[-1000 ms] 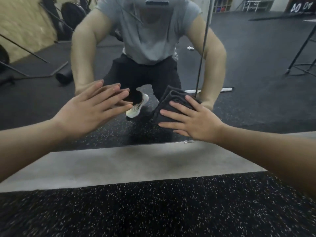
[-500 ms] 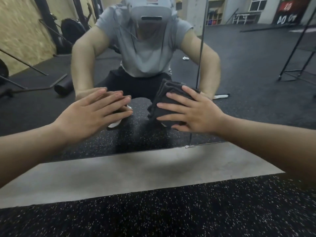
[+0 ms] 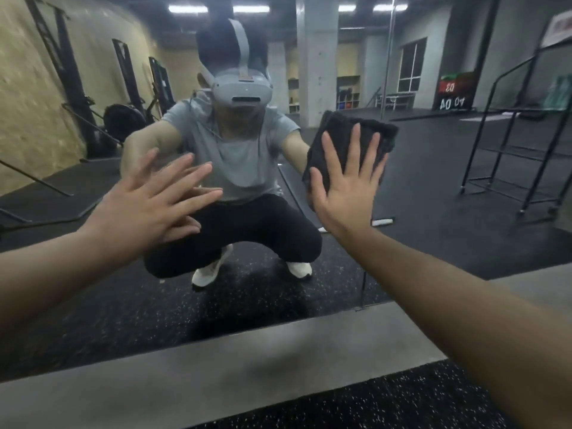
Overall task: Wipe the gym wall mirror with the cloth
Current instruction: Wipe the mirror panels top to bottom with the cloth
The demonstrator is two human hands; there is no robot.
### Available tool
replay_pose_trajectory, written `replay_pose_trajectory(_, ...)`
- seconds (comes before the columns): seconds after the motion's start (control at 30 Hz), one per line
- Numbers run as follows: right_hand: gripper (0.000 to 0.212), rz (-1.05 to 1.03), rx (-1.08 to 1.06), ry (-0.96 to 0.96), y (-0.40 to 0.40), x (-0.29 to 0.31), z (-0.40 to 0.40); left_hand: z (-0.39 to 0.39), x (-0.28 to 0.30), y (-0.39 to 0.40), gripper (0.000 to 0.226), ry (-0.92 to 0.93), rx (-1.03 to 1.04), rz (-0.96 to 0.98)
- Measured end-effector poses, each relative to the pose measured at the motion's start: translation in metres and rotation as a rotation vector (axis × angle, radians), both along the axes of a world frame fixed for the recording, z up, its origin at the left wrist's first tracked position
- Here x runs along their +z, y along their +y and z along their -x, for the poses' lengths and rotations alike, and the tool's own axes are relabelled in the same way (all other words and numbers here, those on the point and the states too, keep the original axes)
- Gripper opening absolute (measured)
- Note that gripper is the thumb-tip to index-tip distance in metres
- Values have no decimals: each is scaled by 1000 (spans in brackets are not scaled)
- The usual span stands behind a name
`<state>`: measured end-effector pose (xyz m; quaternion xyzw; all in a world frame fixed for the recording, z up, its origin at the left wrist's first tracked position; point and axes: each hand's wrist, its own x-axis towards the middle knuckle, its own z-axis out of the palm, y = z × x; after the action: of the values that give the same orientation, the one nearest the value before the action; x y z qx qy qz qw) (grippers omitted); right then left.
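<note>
Cloth (image 3: 349, 150) pressed to mirror (image 3: 433, 181) under flat right hand (image 3: 346, 187).

We see a dim gym lit by ceiling strip lights (image 3: 250, 9) reflected above the mirror's (image 3: 464, 187) middle, with motion blur and edges bowed around it.

A folded, dark grey fuzzy cloth (image 3: 346, 144) lies flat against the large gym wall mirror (image 3: 433, 187), right of centre, well above the glass's bottom edge and just left of a vertical seam.
</note>
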<state>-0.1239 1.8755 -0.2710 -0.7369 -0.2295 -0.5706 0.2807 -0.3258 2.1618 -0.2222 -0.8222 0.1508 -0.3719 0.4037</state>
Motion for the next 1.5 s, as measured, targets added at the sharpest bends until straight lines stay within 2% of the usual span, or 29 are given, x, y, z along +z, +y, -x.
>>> replay_pose_trajectory(0.07, 55, -39, 4, 42, 32, 4, 20, 12, -2, 16, 65, -26, 32, 14)
replay_pose_trajectory(0.27, 52, 347, 107, -188, 95, -1, 62, 35, -8, 48, 69, -174, 51, 173)
replay_pose_trajectory(0.4, 48, 526, 174, -334, 75, 8, 50, 36, -15, 55, 68, -206, 32, 203)
replay_pose_trajectory(0.47, 49, 534, 146, -336, 50, 13, 33, 35, -15, 54, 68, -206, 26, 199)
replay_pose_trajectory(0.57, 54, 376, 56, -225, 18, 9, 12, 37, -15, 55, 68, -187, 39, 200)
replay_pose_trajectory(0.67, 61, 181, 5, -33, -4, 8, 0, 40, -11, 55, 67, -166, 53, 195)
replay_pose_trajectory(0.77, 64, -120, -10, 162, 0, 25, 3, 41, -10, 54, 66, -168, 56, 193)
replay_pose_trajectory(0.83, 65, -233, -19, 220, 16, 35, 9, 40, -10, 55, 66, -180, 57, 181)
replay_pose_trajectory(0.9, 62, -253, -39, 199, 32, 38, 16, 41, -8, 59, 66, -173, 46, 173)
replay_pose_trajectory(1.07, 58, 72, 14, -19, 82, 35, 46, 50, -3, 72, 67, -174, 37, 166)
replay_pose_trajectory(1.2, 55, 232, 52, -163, 134, 42, 81, 58, -1, 87, 66, -165, 30, 179)
replay_pose_trajectory(1.33, 57, 407, 119, -224, 179, 46, 114, 65, 4, 106, 64, -166, 15, 121)
replay_pose_trajectory(1.5, 59, 553, 116, -302, 222, 42, 143, 85, -1, 135, 56, -179, 45, 137)
